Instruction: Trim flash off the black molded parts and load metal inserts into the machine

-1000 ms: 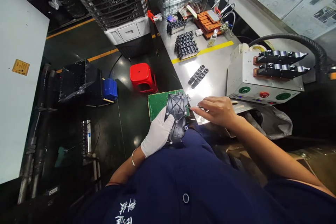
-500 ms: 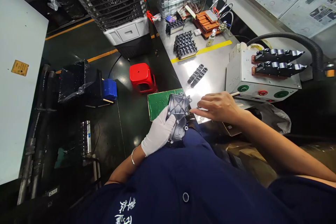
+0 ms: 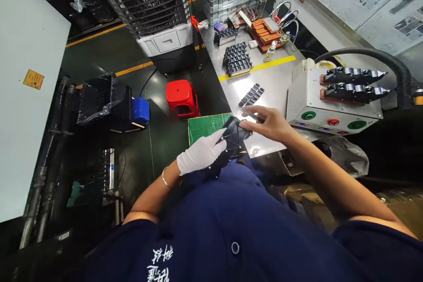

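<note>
Housing cover [image 3: 235, 137], black w/ ribs, is up in the air in front of your shirt, just beside the desk [image 3: 276, 81] corner; it's tilted & a bit blurred. Looks like moulded plastic: prob. light & stiff, maybe slick under a glove, w/ thin ribs & edge lugs that could chip if squeezed hard. Best hold: the broad body between thumb & fingers, clear of the lugs.

Your gloved L hand [image 3: 201, 154] has its fingers clamped on the cover's L side. Your bare R hand [image 3: 272, 124] has its fingers closed on a slim tool [image 3: 254, 116], fingertips at the cover's upper R edge; exact contact is hard to tell.

Green board [image 3: 205, 126] is just behind the cover; black ridged strips [image 3: 252, 95] lie on the desk beyond your R hand.
</note>
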The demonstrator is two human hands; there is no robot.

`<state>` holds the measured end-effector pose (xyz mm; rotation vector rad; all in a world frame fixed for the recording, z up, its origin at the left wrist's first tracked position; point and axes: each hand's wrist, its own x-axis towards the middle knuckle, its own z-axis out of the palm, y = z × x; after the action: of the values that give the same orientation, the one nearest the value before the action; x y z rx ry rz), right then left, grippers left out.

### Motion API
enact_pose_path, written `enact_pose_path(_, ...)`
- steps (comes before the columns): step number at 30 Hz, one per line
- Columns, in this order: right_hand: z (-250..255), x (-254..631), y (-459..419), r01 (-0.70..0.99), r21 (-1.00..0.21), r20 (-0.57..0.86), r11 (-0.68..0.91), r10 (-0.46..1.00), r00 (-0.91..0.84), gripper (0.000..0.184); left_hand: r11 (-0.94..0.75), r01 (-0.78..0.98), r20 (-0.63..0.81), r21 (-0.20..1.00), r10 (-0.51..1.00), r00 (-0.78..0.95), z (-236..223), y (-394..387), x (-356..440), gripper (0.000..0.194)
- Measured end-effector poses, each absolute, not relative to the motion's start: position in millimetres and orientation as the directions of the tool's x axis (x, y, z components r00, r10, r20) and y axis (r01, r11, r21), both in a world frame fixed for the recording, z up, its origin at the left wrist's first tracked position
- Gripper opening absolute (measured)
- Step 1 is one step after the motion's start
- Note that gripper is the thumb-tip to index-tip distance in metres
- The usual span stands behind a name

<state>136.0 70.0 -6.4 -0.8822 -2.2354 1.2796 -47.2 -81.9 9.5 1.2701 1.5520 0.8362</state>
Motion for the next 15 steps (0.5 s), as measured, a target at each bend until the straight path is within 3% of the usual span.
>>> enact_pose_path(2,-11.4,134.2,73.1,0.326,-0.931,-0.203,0.162,0.513,-0.834,0.048,0.268,0.26,-0.293,0.928,0.954,0.06,11.0,-75.7,-59.0,0.042)
enact_pose_path(4,-20.4,136.1,70.9,0.349,-0.937,-0.332,-0.035,0.407,-0.851,0.048,0.333,0.04,-0.334,0.942,0.943,0.002,5.4,-70.4,-76.5,0.036)
enact_pose_path(8,-42.6,144.6,53.0,0.173,-0.934,-0.342,-0.311,0.653,-0.676,0.051,0.205,-0.421,-0.361,0.884,0.871,-0.334,-26.8,-71.1,-107.3,0.032)
enact_pose_path(11,-55.7,142.9,34.3,0.045,-0.937,-0.313,-0.346,0.776,-0.548,0.05,0.201,-0.613,-0.446,0.764,0.851,-0.278,-52.7,-83.7,-94.4,0.033)
enact_pose_path(13,-61.7,135.4,23.1,0.037,-0.954,-0.27,-0.296,0.803,-0.531,0.048,0.289,-0.644,-0.487,0.709,0.861,-0.149,-63.5,-91.3,-69.9,0.042)
enact_pose_path(15,-66.0,125.9,14.6,0.054,-0.977,-0.202,-0.206,0.818,-0.539,0.048,0.266,-0.708,-0.49,0.654,0.863,-0.128,-69.3,-93.1,-45.1,0.043)
